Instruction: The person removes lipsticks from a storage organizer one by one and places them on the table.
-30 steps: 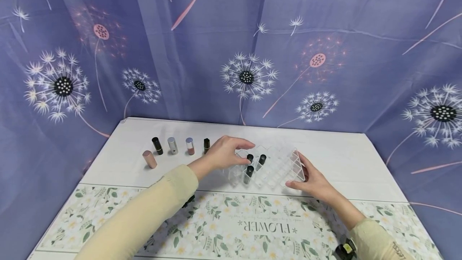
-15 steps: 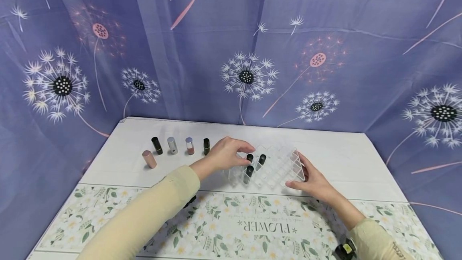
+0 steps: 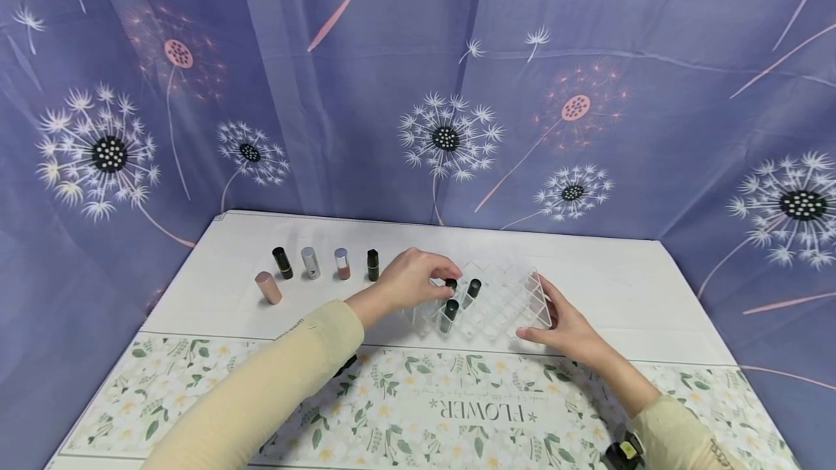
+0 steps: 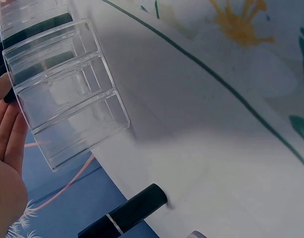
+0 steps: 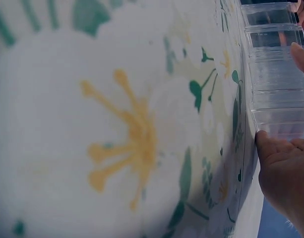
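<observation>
A clear compartment organizer (image 3: pixel 499 303) lies on the white part of the table, also close up in the left wrist view (image 4: pixel 67 114). Several black-capped tubes stand in its left end, one at the front (image 3: pixel 450 316) and one farther right (image 3: pixel 474 288). My left hand (image 3: pixel 413 280) reaches over that end, thumb and fingertips pinching the cap of a third black tube (image 3: pixel 451 284); its lower part is hidden. At the opposite end, my right hand (image 3: pixel 571 325) grips the organizer's side, thumb in front and fingers behind. The right wrist view has this hand (image 5: pixel 288 171) against the clear wall.
Left of the organizer stand a black tube (image 3: pixel 373 265), a pink-and-silver one (image 3: pixel 342 265), a silver one (image 3: pixel 310 263), another black one (image 3: pixel 282 263) and a rose-gold one (image 3: pixel 268 288). A floral mat (image 3: pixel 392 419) covers the front; a patterned curtain (image 3: pixel 353 129) hangs behind.
My left hand has shifted very slightly right, and its thumb and fingertips have come closer around the tube's cap. My right hand and the organizer have stayed in place.
</observation>
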`<state>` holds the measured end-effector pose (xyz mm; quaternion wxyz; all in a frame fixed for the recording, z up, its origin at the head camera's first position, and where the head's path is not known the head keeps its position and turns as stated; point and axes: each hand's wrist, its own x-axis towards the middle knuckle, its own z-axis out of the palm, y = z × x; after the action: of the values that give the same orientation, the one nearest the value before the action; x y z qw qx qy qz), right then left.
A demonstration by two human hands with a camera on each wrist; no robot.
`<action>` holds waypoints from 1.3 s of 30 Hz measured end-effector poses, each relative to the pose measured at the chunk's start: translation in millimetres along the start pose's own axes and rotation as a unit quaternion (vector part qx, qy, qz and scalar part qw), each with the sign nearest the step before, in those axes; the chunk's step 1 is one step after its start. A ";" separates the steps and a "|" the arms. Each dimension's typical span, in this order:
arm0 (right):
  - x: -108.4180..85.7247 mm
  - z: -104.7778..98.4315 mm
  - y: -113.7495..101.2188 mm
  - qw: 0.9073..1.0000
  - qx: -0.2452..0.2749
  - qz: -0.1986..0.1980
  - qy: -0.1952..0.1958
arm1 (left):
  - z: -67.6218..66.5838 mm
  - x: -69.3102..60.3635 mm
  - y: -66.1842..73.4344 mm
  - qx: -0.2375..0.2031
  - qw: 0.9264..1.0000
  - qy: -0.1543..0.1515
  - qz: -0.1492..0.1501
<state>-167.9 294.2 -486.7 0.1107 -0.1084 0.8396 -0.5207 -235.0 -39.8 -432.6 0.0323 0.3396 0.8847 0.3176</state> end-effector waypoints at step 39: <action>0.0 -0.3 4.4 1.000 -0.013 -0.010 -0.006 | -90.3 -42.5 7.3 -0.023 0.994 0.099 -0.037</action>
<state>-168.3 296.3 -490.6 0.1096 -0.1212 0.8442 -0.5105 -222.8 -110.9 -363.1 -0.0357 0.2723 0.8883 0.3680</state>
